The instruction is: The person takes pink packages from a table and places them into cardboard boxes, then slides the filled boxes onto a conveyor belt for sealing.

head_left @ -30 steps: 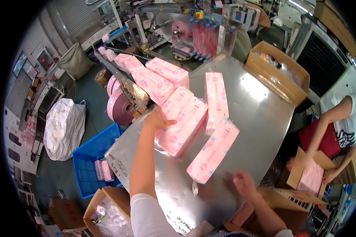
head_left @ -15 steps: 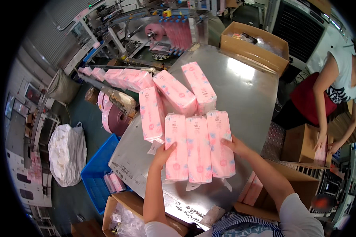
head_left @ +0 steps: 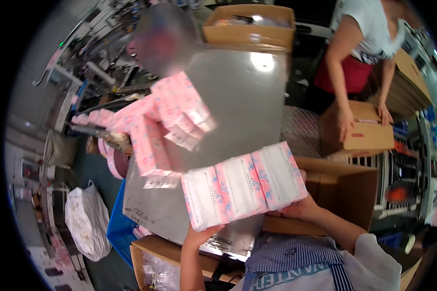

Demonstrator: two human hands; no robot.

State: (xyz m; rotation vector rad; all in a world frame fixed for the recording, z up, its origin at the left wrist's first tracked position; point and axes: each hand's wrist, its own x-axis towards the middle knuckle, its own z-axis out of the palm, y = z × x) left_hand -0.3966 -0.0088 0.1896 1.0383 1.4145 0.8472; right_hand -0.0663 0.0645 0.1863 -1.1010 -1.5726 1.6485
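Three pink and white tissue packs (head_left: 243, 185) are held side by side in a row above the near part of the metal table. My left hand (head_left: 203, 236) grips the lower left end of the row, its fingers mostly hidden beneath. At the right end, my right hand (head_left: 301, 206) is closed on the outer pack, partly covered by it. The packs show their white faces with pink flowered edges. Farther left on the table, several more tissue packs (head_left: 150, 145) lie in a loose cluster, trailing back toward the machinery.
An open cardboard box (head_left: 357, 194) stands beside my right forearm. Across from it, a co-worker's hands (head_left: 345, 123) rest on another carton (head_left: 369, 138). A blue crate (head_left: 119, 225) and a carton of clear plastic wrap (head_left: 155, 269) sit at the left. The metal table (head_left: 233, 97) has a curved edge.
My hands have raised the three tissue packs and tipped them so their white faces show. They have moved toward the open box. The view has turned right. The co-worker's carton now appears closed.
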